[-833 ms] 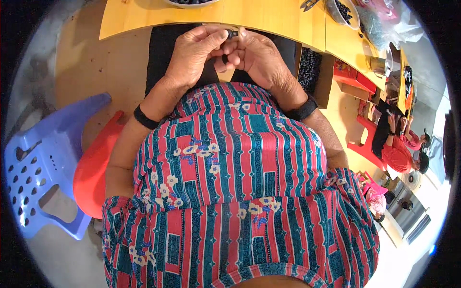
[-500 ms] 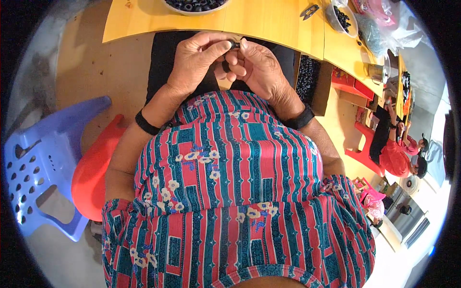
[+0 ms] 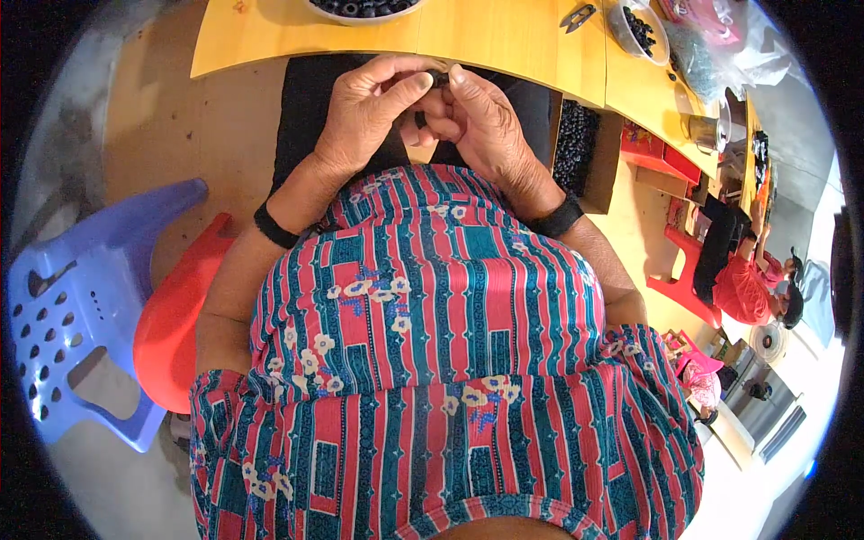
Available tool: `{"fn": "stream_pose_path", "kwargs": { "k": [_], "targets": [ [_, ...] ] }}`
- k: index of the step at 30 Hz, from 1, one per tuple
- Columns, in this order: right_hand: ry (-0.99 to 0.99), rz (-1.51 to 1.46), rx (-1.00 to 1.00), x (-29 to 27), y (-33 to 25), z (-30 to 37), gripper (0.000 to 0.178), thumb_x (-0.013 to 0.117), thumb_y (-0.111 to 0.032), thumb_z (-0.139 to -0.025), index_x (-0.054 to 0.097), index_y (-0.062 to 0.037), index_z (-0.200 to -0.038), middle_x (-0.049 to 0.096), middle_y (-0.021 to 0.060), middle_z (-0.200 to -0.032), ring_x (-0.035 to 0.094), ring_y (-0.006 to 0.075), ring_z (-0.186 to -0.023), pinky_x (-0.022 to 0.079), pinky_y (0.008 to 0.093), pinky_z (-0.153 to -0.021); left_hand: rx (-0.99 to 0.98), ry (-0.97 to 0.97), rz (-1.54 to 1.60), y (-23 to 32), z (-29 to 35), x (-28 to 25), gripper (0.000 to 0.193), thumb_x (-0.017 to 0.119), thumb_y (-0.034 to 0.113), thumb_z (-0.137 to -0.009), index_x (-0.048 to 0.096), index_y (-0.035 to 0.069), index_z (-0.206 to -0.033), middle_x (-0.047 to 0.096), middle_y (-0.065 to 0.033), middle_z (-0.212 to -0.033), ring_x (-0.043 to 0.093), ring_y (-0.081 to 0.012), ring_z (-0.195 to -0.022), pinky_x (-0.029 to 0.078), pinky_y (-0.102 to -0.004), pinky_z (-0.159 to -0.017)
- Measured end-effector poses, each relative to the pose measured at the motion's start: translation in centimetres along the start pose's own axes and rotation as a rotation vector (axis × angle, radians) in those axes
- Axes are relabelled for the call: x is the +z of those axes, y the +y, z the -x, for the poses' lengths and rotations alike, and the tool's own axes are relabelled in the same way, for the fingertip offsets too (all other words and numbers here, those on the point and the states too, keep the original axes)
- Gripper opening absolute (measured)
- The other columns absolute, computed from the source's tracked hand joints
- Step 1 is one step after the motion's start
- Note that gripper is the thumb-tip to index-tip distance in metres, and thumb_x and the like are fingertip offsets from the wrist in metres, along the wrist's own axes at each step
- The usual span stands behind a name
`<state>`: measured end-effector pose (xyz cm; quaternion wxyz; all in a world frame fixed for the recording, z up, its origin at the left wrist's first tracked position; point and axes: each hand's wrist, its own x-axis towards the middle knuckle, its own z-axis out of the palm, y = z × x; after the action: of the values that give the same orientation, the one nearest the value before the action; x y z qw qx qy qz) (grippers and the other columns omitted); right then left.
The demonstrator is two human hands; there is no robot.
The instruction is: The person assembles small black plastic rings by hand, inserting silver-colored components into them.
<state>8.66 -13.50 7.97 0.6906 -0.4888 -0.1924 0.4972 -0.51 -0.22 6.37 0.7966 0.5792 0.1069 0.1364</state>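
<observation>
Just in front of the yellow table's near edge, my left hand (image 3: 360, 112) and my right hand (image 3: 490, 121) meet. A small black part (image 3: 438, 79), perhaps a rubber ring, is pinched between the thumbs and fingers of both. A second small black piece (image 3: 420, 119) shows at the curled lower fingers of my right hand. Above my left hand, a white bowl (image 3: 364, 21) filled with black ring-shaped parts stands on the table.
Thread snips (image 3: 578, 17) and a clear tub (image 3: 664, 52) of black pieces lie on the yellow table (image 3: 504, 45). Below it stands a box of black parts (image 3: 576, 144). A blue plastic chair (image 3: 90, 297) and red seat (image 3: 180, 333) are left; people in red sit far right.
Both hands keep their pinch on the small black part, with slight shifts of the fingers. The right fingers have curled in a little more.
</observation>
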Motion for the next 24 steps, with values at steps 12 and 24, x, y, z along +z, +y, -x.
{"fn": "stream_pose_path", "kwargs": {
  "k": [12,24],
  "targets": [
    [-0.017,-0.023,0.073,-0.6,0.0,0.0,0.047,0.047,-0.047,-0.090,0.054,-0.0016,-0.103,0.045,0.0011,-0.070,0.042,0.0091,-0.056,0.050,0.0280,-0.059,-0.047,-0.094,-0.020,0.7,0.1,-0.5,0.017,0.059,0.008,-0.087,0.060,-0.001,-0.101,0.060,-0.0037,-0.090,0.057,-0.0092,-0.081,0.049,-0.0230,-0.073],
    [-0.034,-0.027,0.077,-0.4,-0.4,-0.2,0.041,0.050,-0.044,-0.089,0.053,-0.0030,-0.087,0.046,0.0015,-0.070,0.042,0.0092,-0.056,0.052,0.0291,-0.059,0.110,-0.024,-0.214,-0.5,-0.2,-0.8,0.013,0.060,0.003,-0.085,0.060,-0.001,-0.097,0.056,-0.0015,-0.083,0.056,-0.0083,-0.074,0.050,-0.0218,-0.068]
  ]
}}
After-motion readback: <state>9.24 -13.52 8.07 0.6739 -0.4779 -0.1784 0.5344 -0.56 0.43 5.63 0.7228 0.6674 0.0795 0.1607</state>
